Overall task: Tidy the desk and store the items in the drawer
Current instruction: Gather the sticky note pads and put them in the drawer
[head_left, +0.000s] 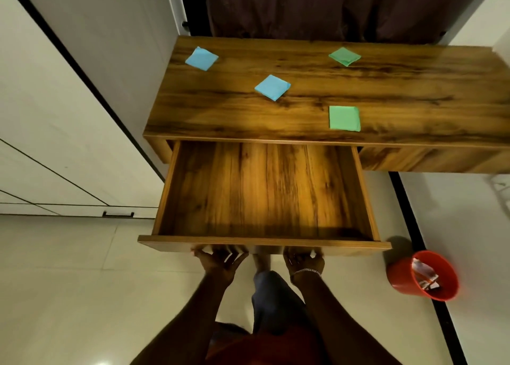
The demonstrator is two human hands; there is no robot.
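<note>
The wooden desk [400, 88] has its left drawer [265, 241] pulled far out, and nothing lies inside it. On the desktop lie two blue folded squares, one at the back left [201, 58] and one in the middle [272, 87]. Two green squares are there too, one at the back [345, 56] and one near the front edge [344, 118]. My left hand [220, 261] and my right hand [303, 259] grip the underside of the drawer's front panel, with the fingers curled under it. A bracelet sits on my right wrist.
A red bin [397, 277] with some wrappers stands on the tiled floor to the right of the drawer. White cabinet doors [55, 116] run along the left. A dark curtain [317, 8] hangs behind the desk. My leg is under the drawer.
</note>
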